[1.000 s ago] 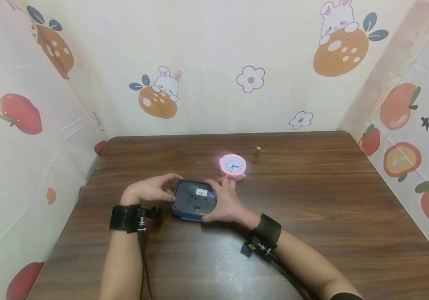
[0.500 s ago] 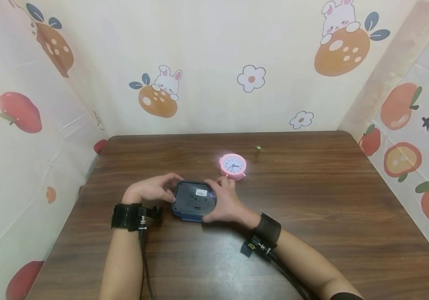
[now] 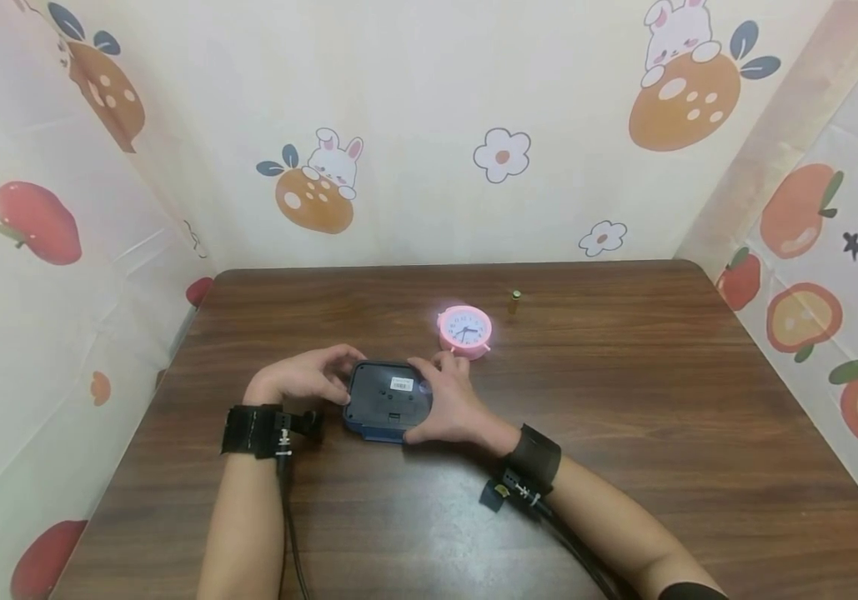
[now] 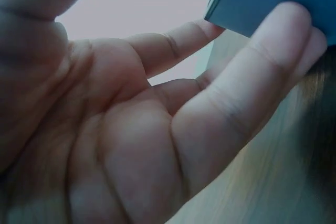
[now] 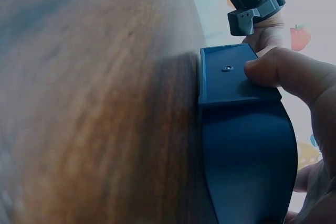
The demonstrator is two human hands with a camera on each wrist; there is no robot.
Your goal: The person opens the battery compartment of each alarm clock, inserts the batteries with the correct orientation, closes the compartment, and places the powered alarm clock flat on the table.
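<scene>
A dark blue case [image 3: 387, 403] with a black back, like the back of a desk clock, lies on the table with its back up; its front is hidden. The back bears a white barcode label [image 3: 402, 384]. My right hand [image 3: 453, 404] grips its right end, thumb on the near side and fingers at the far side. In the right wrist view, that thumb presses a blue side panel [image 5: 227, 85] beside a small screw [image 5: 227, 68]. My left hand [image 3: 304, 379] holds the case's left end between thumb and fingers, the tips at its edge.
Just beyond the case stands a pink round alarm clock [image 3: 465, 331], close to my right fingertips. Behind it to the right, a small battery [image 3: 514, 302] stands upright on the brown wooden table [image 3: 624, 400]. Printed curtains [image 3: 413, 100] border the table's back and sides.
</scene>
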